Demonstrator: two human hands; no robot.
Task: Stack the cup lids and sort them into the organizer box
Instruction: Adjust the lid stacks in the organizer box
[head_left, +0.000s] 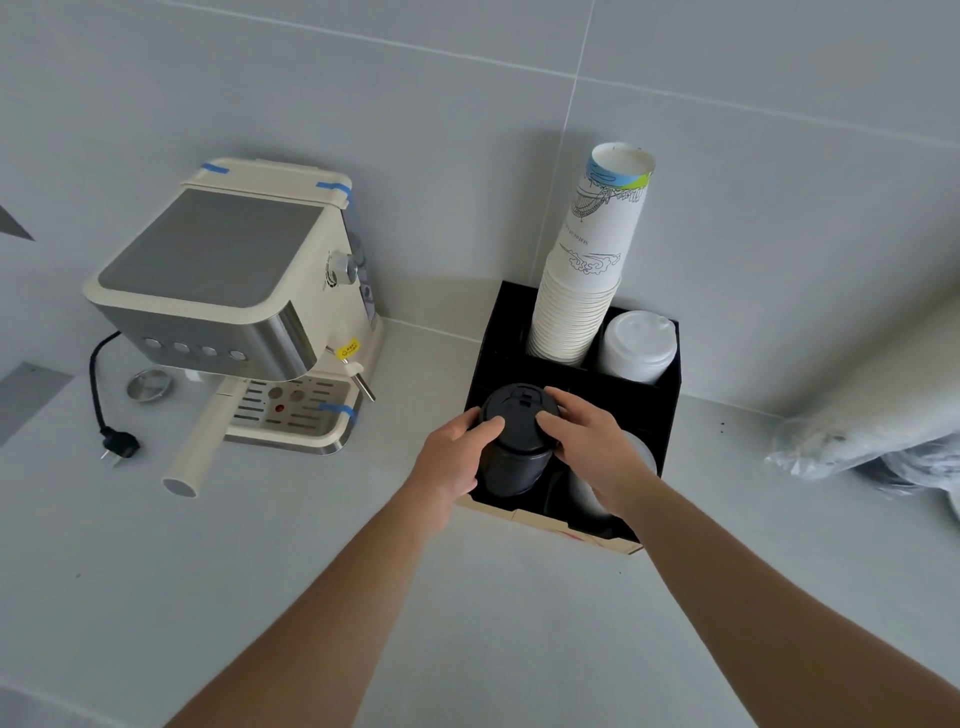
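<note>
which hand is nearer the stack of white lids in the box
Right. The right hand grips the black lid stack on the side facing the white lids; the left hand is on the far side.

surface: grey counter; on it: espresso machine; organizer box; plastic bags; plug
</note>
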